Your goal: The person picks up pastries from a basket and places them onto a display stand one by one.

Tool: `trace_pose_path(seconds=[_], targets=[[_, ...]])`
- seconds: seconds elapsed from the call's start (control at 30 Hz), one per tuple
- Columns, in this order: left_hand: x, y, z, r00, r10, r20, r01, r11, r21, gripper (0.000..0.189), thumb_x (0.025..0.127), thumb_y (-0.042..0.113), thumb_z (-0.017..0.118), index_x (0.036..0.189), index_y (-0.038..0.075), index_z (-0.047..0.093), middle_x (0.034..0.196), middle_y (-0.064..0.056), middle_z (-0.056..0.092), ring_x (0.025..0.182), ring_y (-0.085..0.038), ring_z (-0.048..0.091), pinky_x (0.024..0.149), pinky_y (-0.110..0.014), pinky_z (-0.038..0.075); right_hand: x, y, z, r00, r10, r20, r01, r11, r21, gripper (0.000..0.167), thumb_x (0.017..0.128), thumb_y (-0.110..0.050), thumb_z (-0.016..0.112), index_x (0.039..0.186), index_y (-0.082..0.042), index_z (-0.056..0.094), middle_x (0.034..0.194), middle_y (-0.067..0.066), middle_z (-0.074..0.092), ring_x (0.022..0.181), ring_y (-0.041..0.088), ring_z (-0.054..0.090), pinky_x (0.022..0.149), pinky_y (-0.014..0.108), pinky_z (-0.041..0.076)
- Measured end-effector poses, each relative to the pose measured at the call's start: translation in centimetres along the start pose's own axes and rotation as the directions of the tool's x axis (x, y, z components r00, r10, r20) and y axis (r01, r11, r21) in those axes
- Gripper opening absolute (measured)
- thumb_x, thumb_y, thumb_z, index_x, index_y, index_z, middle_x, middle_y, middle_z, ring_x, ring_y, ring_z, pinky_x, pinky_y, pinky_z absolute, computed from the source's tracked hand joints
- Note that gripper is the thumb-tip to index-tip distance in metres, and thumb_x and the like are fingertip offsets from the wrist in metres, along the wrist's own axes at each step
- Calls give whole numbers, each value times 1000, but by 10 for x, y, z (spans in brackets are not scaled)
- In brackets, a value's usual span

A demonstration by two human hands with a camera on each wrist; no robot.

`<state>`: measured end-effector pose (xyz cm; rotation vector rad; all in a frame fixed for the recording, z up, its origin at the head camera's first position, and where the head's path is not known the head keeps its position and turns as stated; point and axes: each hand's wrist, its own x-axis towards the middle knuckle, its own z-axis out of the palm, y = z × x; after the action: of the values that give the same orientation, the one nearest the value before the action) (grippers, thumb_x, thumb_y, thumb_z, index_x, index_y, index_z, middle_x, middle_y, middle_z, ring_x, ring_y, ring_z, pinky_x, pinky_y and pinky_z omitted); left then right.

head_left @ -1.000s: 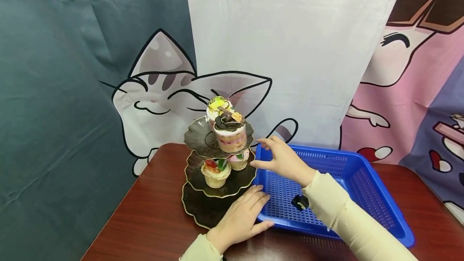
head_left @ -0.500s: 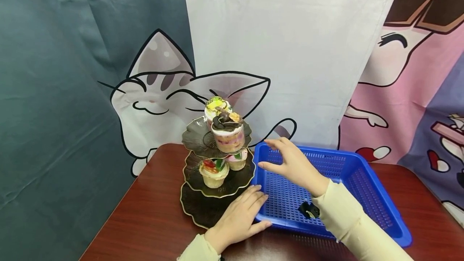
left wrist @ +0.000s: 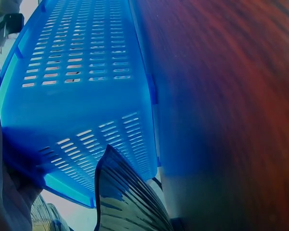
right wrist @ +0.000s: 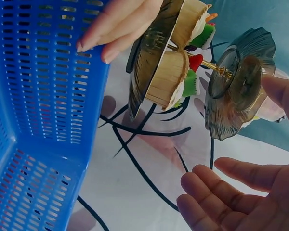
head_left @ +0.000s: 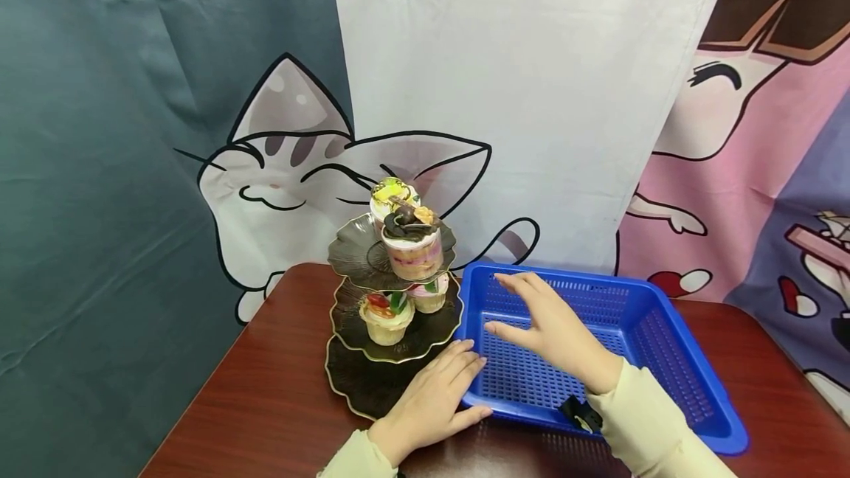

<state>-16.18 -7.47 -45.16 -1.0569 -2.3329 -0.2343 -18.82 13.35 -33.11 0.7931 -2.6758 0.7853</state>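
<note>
My left hand (head_left: 432, 397) lies with its fingers straight on the near left corner of a blue plastic basket (head_left: 697, 352), beside the cake stand. Over the basket's left half hovers my right hand (head_left: 558, 330), thumb and fingers spread, holding nothing. The dark three-tier cake stand (head_left: 365, 378) has wavy gold-edged plates. Its top plate bears a layered dessert cup (head_left: 415, 257) with chocolate topping, in front of a yellow-topped one (head_left: 387, 192). On the middle plate sit a fruit-topped cupcake (head_left: 387, 327) and a pink one (head_left: 430, 299). The right wrist view shows the right palm (right wrist: 245, 202) bare.
Everything stands on a reddish-brown wooden table (head_left: 232, 404). The basket has slotted walls and touches or nearly meets the stand's right side. Behind hangs a cloth backdrop (head_left: 518, 94) printed with cartoon figures. A black wrist device (head_left: 581, 413) sits at the right sleeve.
My right hand has drawn away from the stand's top plate, moving right and slightly down over the basket, with its fingers spread. The left hand and the desserts have stayed in place.
</note>
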Motion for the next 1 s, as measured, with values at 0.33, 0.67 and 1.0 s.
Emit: trace_pose_path(seconds=[0.33, 0.67, 1.0], targets=[[-1, 2, -1, 1000, -14, -4, 14, 1000, 2, 58, 91, 57, 53, 126, 12, 60, 124, -1, 63, 133, -17, 46, 116, -30, 34, -20, 6, 1, 999, -8, -41, 9, 999, 40, 68, 86, -39, 70, 140, -6, 45, 129, 11, 57, 120, 29, 56, 99, 52, 49], [0, 2, -4, 999, -36, 36, 35, 999, 5, 58, 91, 57, 53, 128, 13, 59, 126, 0, 62, 134, -16, 46, 116, -30, 35, -40, 10, 4, 998, 9, -61, -6, 999, 36, 62, 88, -35, 68, 140, -10, 46, 128, 4, 57, 117, 21, 57, 93, 47, 52], [-1, 2, -2, 999, -16, 39, 17, 1000, -9, 58, 92, 56, 51, 128, 12, 59, 125, -1, 62, 134, -17, 45, 116, -30, 34, -59, 22, 13, 996, 77, -44, -75, 996, 56, 62, 88, -39, 68, 139, -11, 48, 126, 5, 58, 114, 24, 59, 88, 48, 54]])
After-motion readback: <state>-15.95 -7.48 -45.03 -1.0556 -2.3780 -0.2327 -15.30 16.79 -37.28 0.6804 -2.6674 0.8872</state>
